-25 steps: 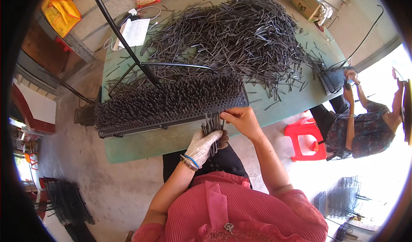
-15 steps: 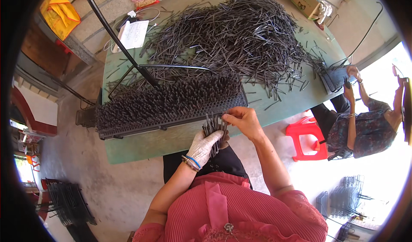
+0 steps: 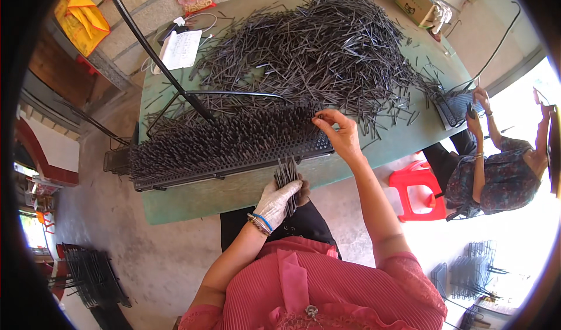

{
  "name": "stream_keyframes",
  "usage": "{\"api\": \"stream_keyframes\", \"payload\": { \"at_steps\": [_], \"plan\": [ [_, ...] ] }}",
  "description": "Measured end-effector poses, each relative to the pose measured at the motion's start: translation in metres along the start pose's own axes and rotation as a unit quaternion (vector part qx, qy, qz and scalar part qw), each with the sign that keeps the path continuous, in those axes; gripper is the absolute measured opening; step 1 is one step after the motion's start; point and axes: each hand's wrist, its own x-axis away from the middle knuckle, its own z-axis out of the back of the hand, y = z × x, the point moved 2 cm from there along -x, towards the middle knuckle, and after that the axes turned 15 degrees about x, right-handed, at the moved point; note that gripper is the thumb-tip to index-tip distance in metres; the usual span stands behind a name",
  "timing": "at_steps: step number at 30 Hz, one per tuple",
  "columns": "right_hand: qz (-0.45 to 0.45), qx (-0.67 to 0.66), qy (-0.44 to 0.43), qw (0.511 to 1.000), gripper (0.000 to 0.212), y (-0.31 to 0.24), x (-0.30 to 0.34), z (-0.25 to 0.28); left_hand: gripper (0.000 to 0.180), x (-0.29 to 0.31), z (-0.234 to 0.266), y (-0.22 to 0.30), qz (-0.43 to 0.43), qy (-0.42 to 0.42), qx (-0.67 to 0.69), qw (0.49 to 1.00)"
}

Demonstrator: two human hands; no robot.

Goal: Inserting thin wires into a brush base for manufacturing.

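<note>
My left hand (image 3: 279,200), in a white knit glove, is closed around a bundle of thin dark rods (image 3: 286,175) with their ends pointing up, just off the table's near edge. My bare right hand (image 3: 340,132) pinches at the right end of a long black perforated rack (image 3: 234,167). A thin dark rod seems to be between its thumb and forefinger, mostly hidden among the others. Dense rows of upright rods (image 3: 222,137) fill most of the rack, while bare holes show along its front and right end.
A large heap of loose rods (image 3: 327,49) covers the green table (image 3: 175,204). A black metal handle (image 3: 158,55) rises over the rack. Papers (image 3: 180,48) and a cable lie back left; a cardboard box (image 3: 416,4) stands back right. A co-worker (image 3: 497,172) works at a smaller rack (image 3: 456,106) near a red stool (image 3: 418,189).
My right hand has moved from the bundle's top up and forward to the rack's right end. My left hand, still gripping the bundle, has stayed nearly in place, slightly lower.
</note>
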Motion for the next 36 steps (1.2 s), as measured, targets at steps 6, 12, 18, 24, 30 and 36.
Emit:
{"api": "stream_keyframes", "payload": {
  "at_steps": [6, 12, 18, 24, 30, 36],
  "plan": [
    [0.047, 0.083, -0.020, 0.995, 0.018, 0.001, 0.005, -0.006, 0.023, 0.002, -0.001, 0.002, 0.008, 0.022, -0.009, 1.000],
    [0.138, 0.152, -0.009, 0.979, 0.021, -0.011, 0.008, -0.006, 0.026, 0.002, -0.003, 0.003, 0.011, 0.021, -0.037, 0.999],
    [0.232, 0.196, -0.001, 0.953, 0.021, -0.017, 0.008, -0.008, 0.029, 0.002, 0.000, 0.002, 0.018, 0.013, -0.040, 0.999],
    [0.227, 0.236, 0.046, 0.944, 0.019, -0.020, 0.012, -0.013, 0.031, 0.002, 0.001, 0.002, 0.015, 0.004, -0.016, 1.000],
    [0.224, 0.254, 0.042, 0.940, 0.018, -0.038, 0.012, -0.014, 0.029, 0.005, -0.004, 0.007, 0.018, 0.018, 0.012, 1.000],
    [-0.050, 0.017, -0.188, 0.981, 0.024, -0.044, 0.045, -0.011, 0.031, 0.011, -0.011, 0.015, -0.013, -0.031, 0.009, 0.999]
  ]
}}
